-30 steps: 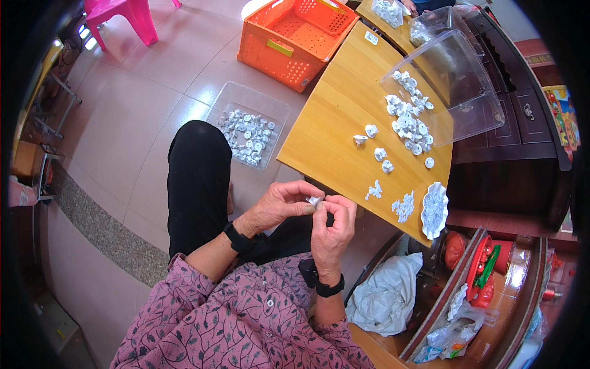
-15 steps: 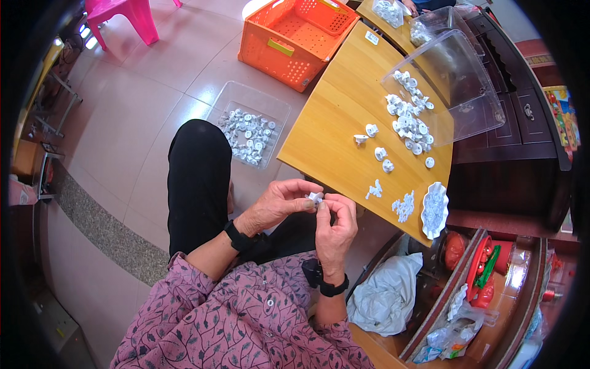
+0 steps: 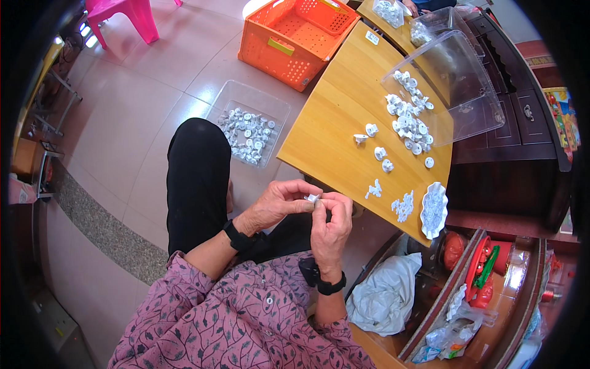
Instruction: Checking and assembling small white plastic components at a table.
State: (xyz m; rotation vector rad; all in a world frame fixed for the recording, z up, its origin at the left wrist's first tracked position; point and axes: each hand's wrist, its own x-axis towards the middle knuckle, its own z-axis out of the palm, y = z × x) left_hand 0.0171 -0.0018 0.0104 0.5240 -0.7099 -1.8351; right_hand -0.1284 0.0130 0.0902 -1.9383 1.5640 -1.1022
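Observation:
Between my two hands, in front of the table's near corner, is a small white plastic part point(image 3: 312, 198). My left hand point(image 3: 278, 206) pinches it between thumb and fingers. The fingertips of my right hand point(image 3: 330, 229) are closed at its right side; whether they hold a smaller piece is hidden. On the wooden table point(image 3: 332, 117), several similar round white parts point(image 3: 380, 153) stand apart from a larger pile point(image 3: 410, 120). Tiny white pieces point(image 3: 403, 206) lie loose near the edge, beside a scalloped white dish point(image 3: 434, 211) full of them.
On the floor, a clear plastic bin point(image 3: 249, 130) holds many white parts. Beyond it stands an orange crate point(image 3: 289, 46). A clear box point(image 3: 473, 92) lies tilted at the table's right. An open drawer point(image 3: 491, 295) with bags sits at lower right. Another person's hand point(image 3: 410, 7) shows at the far end.
My right hand has shifted slightly left, and its fingertips cover more of the white part's right side. The part has turned a little in my fingers. The table things have not moved.

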